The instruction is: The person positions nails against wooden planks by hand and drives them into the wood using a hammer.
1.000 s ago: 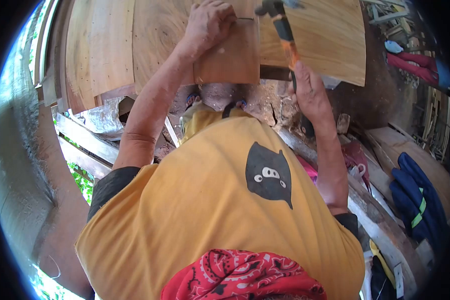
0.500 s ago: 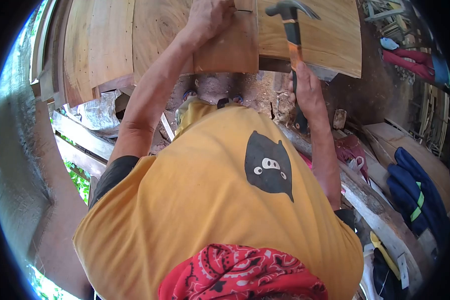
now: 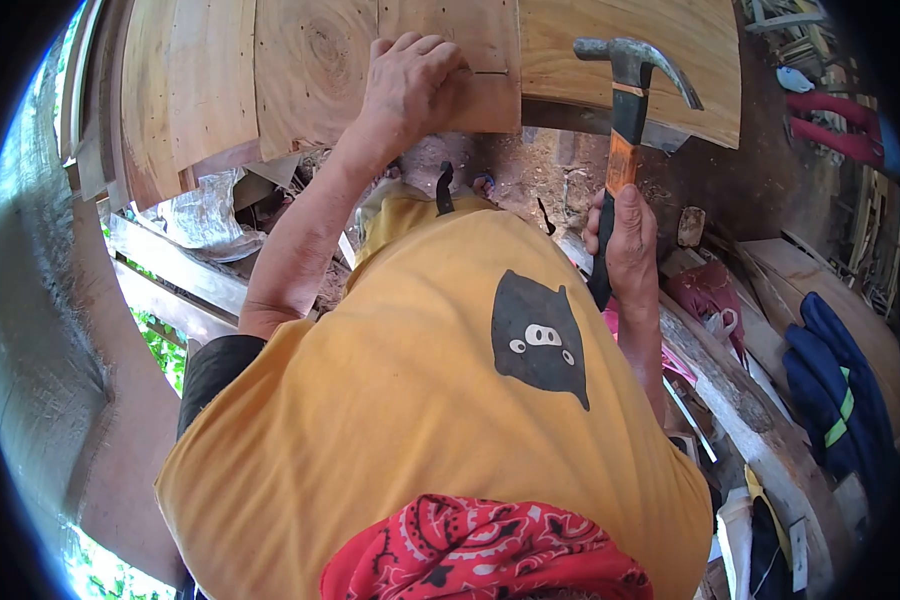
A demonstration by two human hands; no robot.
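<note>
My right hand [image 3: 625, 238] is wrapped round the dark grip of a claw hammer [image 3: 625, 140]. Its metal head is raised on the right, over the edge of the wooden boards, touching nothing. On the board [image 3: 490, 105] at the top middle rests my left hand [image 3: 415, 82], its fingers bent and pinched together. A thin dark nail [image 3: 490, 72] sticks out to the right from those fingertips. Where its point meets the wood I cannot make out.
Several flat boards [image 3: 310, 80] lie side by side along the top, dotted with small dark marks. To the right are a log [image 3: 735, 385], dark blue cloth [image 3: 835, 400] and a maroon bag [image 3: 705, 295]. Clear plastic sheeting [image 3: 195, 220] lies at left. Another person's legs [image 3: 835, 125] show at upper right.
The hammer and my right hand have moved right and down, away from the nail. My left hand has shifted slightly down in view, still at the nail.
</note>
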